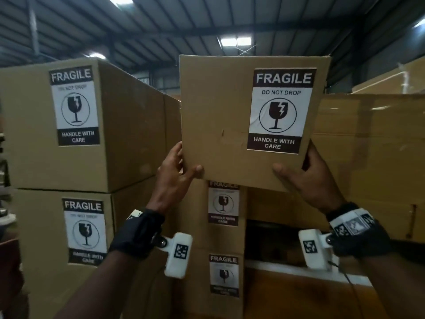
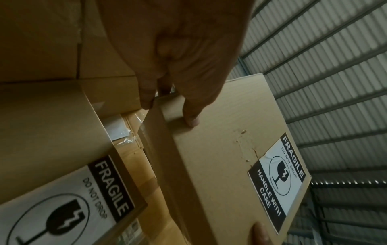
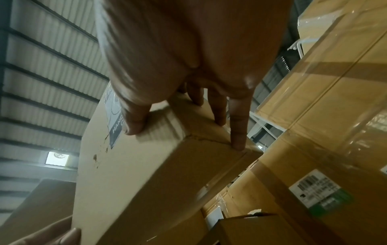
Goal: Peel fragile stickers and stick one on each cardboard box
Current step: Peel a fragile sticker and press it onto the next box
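I hold a cardboard box [image 1: 220, 107] up at head height, above a stack of stickered boxes [image 1: 225, 240]. A fragile sticker [image 1: 281, 110] sits flat on its front face. My left hand [image 1: 179, 171] grips the lower left corner, thumb on the front, fingers behind the side. My right hand [image 1: 303, 176] grips the lower right corner the same way. In the left wrist view the left hand [image 2: 173, 102] clasps the box [image 2: 220, 149] edge, with the sticker [image 2: 278, 182] further along. In the right wrist view the right hand [image 3: 188, 116] wraps the box [image 3: 146, 174] corner.
Two stacked stickered boxes [image 1: 69, 125] stand to the left. A tall wall of taped cardboard boxes [image 1: 372, 157] fills the right. An open carton [image 3: 251, 228] lies below on the right. The warehouse roof [image 1: 184, 24] is overhead.
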{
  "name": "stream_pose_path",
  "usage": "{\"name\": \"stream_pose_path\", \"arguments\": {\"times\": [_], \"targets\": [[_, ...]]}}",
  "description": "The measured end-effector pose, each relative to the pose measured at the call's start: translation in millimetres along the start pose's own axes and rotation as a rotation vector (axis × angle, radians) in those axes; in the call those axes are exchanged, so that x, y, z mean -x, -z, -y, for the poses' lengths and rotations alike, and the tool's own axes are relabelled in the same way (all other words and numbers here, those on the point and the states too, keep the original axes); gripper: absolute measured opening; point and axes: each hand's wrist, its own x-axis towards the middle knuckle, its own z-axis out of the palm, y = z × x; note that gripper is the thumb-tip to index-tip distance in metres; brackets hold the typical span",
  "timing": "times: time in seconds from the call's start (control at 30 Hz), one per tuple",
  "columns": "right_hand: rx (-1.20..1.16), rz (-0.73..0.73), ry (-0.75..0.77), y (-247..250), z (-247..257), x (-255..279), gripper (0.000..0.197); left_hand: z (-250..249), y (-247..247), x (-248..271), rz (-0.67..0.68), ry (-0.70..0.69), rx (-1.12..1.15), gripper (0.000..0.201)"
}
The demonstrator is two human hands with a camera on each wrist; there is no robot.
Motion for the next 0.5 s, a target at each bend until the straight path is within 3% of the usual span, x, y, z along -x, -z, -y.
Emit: {"name": "stream_pose_path", "arguments": {"times": [0.17, 0.27, 0.5], "targets": [[-0.004, 0.03, -0.044, -45.3, -18.9, -30.9, 0.071, 35.1, 9.8, -25.8, -0.137, 0.034, -0.005, 0.067], [0.002, 0.048, -0.063, -63.8, -39.0, -46.2, 0.073, 61.4, 8.7, -34.7, -0.191, 0.043, -0.023, 0.064], [0.017, 0.093, -0.047, -83.7, -69.9, -71.8, 0.076, 100.1, -7.5, -48.6, -0.353, 0.085, -0.294, 0.064]]}}
